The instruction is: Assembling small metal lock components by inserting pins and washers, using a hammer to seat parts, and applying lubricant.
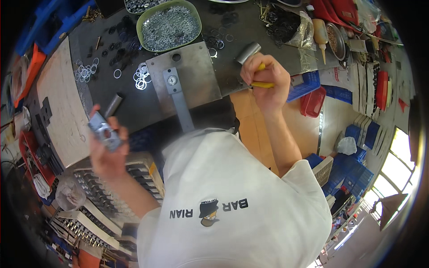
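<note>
My left hand [108, 154] is raised at the table's left front edge, its fingers closed on a small metal plate [103, 130] with a round part in its middle; motion blurs it a little. Just beyond it lies a steel cylinder [115, 105]. My right hand [269, 80] grips yellow-handled pliers [262, 84], whose jaws I cannot see. A second steel cylinder [249, 52] is right beside its fingers; whether they touch is unclear. Between my hands, a long metal strip [181, 107] with a round lock-like piece [172, 80] rests on a square steel plate [205, 71].
A green tub [139, 33] holds many small metal pieces. White rings [142, 77] and black rings lie left of the steel plate. At the right are a glue bottle [320, 33], a metal bowl [336, 42], a blue basket [306, 87] and a red bin [313, 102].
</note>
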### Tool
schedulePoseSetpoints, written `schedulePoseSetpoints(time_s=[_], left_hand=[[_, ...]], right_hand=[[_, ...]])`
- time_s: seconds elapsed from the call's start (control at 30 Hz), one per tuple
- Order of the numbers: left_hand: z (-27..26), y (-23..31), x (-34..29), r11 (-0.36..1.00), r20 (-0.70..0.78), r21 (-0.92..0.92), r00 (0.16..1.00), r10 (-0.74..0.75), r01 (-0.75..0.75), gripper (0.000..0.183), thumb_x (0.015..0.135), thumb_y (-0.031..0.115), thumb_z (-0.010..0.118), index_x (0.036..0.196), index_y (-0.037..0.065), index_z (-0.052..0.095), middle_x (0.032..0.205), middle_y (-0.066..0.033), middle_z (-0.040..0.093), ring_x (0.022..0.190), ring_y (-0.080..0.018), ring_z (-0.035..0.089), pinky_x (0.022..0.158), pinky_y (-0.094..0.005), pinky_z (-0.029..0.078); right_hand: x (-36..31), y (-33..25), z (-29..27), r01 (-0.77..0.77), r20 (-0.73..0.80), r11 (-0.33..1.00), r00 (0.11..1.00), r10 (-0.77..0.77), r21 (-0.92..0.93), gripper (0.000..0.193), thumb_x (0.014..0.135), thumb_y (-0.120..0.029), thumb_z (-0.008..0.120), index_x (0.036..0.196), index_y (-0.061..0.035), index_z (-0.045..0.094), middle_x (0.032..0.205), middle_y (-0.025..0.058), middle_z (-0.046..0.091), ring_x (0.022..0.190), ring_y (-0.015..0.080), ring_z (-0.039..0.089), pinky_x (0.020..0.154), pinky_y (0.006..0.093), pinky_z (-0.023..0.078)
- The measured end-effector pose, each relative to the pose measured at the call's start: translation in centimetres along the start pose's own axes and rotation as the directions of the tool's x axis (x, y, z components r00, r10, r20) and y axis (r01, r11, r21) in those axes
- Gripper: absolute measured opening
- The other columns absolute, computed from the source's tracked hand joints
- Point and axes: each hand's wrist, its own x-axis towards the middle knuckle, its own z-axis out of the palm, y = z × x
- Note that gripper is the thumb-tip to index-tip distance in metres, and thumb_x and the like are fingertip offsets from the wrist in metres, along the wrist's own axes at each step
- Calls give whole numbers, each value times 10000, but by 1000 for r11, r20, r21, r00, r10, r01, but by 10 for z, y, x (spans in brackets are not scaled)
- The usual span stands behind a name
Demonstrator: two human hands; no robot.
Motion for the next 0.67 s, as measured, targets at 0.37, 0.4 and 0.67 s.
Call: schedulePoseSetpoints(time_s=[0.37, 0.4, 0.67], left_hand=[[117, -94, 18, 975, 101, 221, 994, -44, 21, 1059, 841, -106, 471, 1766, 140, 18, 1413, -249, 558, 1162, -306, 684, 831, -384, 660], [122, -97, 17, 980, 98, 192, 993, -68, 48, 1077, 847, -113, 472, 1769, 152, -16, 1432, -249, 544, 1173, -308, 679, 863, -396, 660], [128, -88, 19, 974, 73, 226, 996, -44, 27, 830, 1070, 47, 455, 1770, 156, 24, 1455, -255, 537, 1176, -306, 694, 893, -442, 668]], right_hand=[[-8, -61, 82, 375, 370, 891, 813, -449, 256, 528, 1141, -412, 467, 774, -88, 664, 725, 80, 655, 564, 232, 577, 469, 346, 443], [-7, -62, 93, 411, 456, 864, 735, -502, 290, 522, 1152, -370, 473, 793, -41, 659, 740, 96, 637, 557, 237, 547, 466, 356, 416], [-16, -47, 129, 576, 759, 786, 401, -512, 226, 431, 1102, -266, 570, 803, 26, 674, 757, 105, 648, 581, 237, 566, 493, 339, 443]])
